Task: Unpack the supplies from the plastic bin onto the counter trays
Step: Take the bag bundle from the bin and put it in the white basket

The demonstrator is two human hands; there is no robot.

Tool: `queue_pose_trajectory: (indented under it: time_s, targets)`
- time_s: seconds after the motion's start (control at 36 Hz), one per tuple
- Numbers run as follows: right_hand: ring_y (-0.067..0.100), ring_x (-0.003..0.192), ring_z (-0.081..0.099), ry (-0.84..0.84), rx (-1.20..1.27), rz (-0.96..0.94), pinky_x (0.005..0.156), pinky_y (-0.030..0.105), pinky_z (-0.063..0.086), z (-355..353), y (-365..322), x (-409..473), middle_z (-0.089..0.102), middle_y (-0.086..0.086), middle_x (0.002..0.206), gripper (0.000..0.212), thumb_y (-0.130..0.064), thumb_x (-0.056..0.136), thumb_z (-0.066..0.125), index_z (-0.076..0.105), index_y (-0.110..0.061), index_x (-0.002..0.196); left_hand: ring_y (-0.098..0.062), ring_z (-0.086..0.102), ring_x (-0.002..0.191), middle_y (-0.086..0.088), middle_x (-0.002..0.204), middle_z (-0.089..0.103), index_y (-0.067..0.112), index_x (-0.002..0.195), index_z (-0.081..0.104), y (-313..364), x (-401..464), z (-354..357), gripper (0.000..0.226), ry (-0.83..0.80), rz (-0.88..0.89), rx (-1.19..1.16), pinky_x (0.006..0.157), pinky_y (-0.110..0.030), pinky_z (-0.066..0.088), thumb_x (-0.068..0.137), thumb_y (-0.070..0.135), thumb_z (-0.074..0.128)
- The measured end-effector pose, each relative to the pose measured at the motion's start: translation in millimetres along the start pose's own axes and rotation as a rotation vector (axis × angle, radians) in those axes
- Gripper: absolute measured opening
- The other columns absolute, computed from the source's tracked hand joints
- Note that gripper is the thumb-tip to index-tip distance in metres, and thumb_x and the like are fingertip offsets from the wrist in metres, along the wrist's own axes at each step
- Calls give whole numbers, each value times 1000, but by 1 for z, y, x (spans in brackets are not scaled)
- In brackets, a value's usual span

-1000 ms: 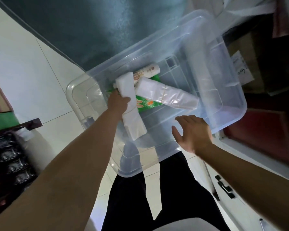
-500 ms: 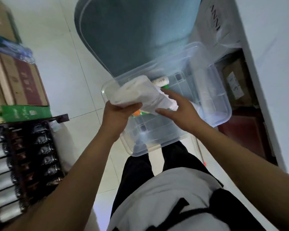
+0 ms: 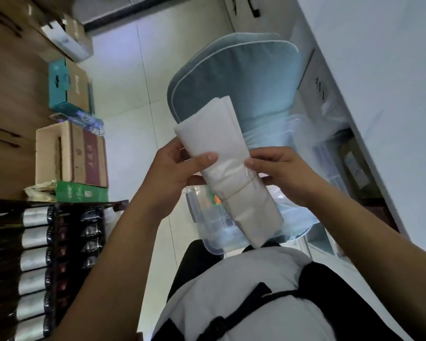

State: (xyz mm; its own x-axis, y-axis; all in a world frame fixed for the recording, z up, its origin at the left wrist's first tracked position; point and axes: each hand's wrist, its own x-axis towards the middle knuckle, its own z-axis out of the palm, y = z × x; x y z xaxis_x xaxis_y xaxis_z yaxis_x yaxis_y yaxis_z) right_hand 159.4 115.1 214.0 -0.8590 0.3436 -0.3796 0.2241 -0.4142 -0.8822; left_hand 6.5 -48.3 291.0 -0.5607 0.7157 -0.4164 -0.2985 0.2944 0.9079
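A long white folded bundle of plastic bags, tied around the middle with a band, is held up in front of me by both hands. My left hand grips its left side, thumb across the front. My right hand pinches its right edge. Below and behind the bundle sits the clear plastic bin on the floor. A bit of a green and orange packet shows inside the bin; the rest of its contents are hidden by the bundle and my hands.
A blue-grey cushioned pad leans behind the bin. Cardboard boxes and a green box are stacked at the left above a rack of dark bottles. A white counter side runs along the right. Pale tiled floor lies between.
The bundle has come up out of the bin and now stands nearly upright. My right hand has taken hold of its right edge. The view has tilted up, away from the bin.
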Motion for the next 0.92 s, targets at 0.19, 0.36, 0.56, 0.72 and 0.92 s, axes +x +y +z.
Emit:
queue_pose_trajectory:
  time_s: [0.19, 0.36, 0.56, 0.72, 0.92]
  targets:
    - [25, 91, 66, 2, -46, -45, 76, 40, 55, 27, -17, -14, 72, 18, 105, 31, -33, 80, 75, 76, -17, 107, -19, 74, 96, 4, 102, 77, 35, 89, 78, 11, -8, -21, 24, -7, 83, -88, 68, -38, 60, 68, 28, 88]
    - [17, 95, 70, -2, 29, 77, 82, 34, 56, 62, -5, -43, 74, 3, 111, 50, -34, 71, 84, 71, -21, 117, -17, 75, 88, 3, 93, 78, 29, 82, 79, 18, -20, -47, 17, -95, 142, -177, 65, -35, 58, 66, 23, 82]
    - [31, 90, 73, 242, -164, 133, 80, 38, 59, 104, 41, -108, 76, 16, 99, 23, -20, 77, 83, 77, -8, 95, -20, 74, 84, -1, 89, 77, 24, 81, 78, 5, -22, -60, 13, -273, 69, -244, 63, -35, 58, 71, 16, 79]
    - [23, 85, 72, 476, -216, 87, 77, 30, 56, 131, 61, -178, 76, 7, 91, 11, -23, 84, 77, 77, -14, 91, -20, 74, 82, -5, 87, 76, 20, 85, 78, -18, -27, -35, 15, -527, 34, -149, 63, -32, 57, 72, 13, 81]
    - [16, 68, 67, 757, -300, 43, 63, 34, 54, 149, 76, -262, 72, 3, 74, 4, -21, 82, 79, 77, -18, 81, -27, 74, 92, -9, 99, 77, 17, 100, 76, -24, -48, -5, 43, -751, 82, -63, 72, -41, 58, 62, 29, 90]
